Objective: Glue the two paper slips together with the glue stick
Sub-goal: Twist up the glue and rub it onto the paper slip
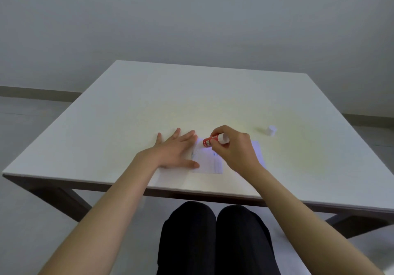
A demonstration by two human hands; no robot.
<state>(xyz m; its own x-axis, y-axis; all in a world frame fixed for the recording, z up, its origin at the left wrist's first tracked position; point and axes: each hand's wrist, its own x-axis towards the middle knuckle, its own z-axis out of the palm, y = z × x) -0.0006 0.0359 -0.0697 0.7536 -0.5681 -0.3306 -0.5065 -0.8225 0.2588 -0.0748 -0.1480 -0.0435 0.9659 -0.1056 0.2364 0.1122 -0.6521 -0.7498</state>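
Note:
A white paper slip (210, 162) with faint print lies near the table's front edge. My left hand (174, 151) rests flat on its left side, fingers spread. A second white slip (259, 150) lies to the right, mostly hidden under my right hand (234, 148). My right hand grips a red glue stick (211, 140) with a white end, held tilted over the top of the printed slip. Whether the stick touches the paper I cannot tell.
The glue stick's white cap (271, 130) stands on the white table (149, 104) to the right of my hands. The table's front edge runs just above my knees (215, 232). A grey wall stands behind the table.

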